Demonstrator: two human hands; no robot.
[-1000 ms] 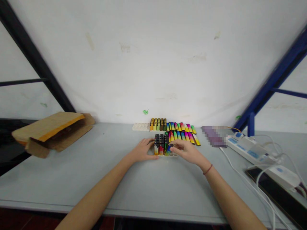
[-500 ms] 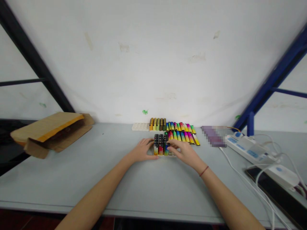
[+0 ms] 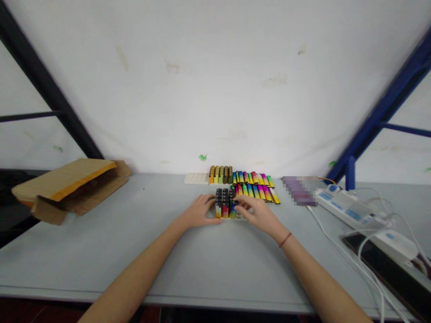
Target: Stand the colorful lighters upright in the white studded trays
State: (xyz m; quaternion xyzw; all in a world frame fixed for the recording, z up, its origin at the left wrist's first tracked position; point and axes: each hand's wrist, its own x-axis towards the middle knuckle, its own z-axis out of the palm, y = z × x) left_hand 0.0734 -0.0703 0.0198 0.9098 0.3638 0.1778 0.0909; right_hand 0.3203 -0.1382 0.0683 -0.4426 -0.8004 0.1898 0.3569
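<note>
A small tray of upright rainbow lighters (image 3: pixel 225 202) with black tops stands at the middle of the grey table (image 3: pixel 134 251). My left hand (image 3: pixel 198 211) rests against the tray's left side, fingers curved around it. On the right side of the block, my right hand (image 3: pixel 256 211) pinches a lighter at the edge of the block. Behind lie two rows of loose rainbow lighters (image 3: pixel 256 188) and a second white tray (image 3: pixel 197 178) partly filled with upright lighters (image 3: pixel 220 174).
An open cardboard box (image 3: pixel 67 186) lies on its side at the table's left. At the right are white power strips (image 3: pixel 350 207) with cables, a dark phone (image 3: pixel 390 264) and a blurred purple object (image 3: pixel 299 189). A white wall stands behind.
My right hand has moved left and pressed in against the block of lighters. The left hand has stayed at the tray's left side.
</note>
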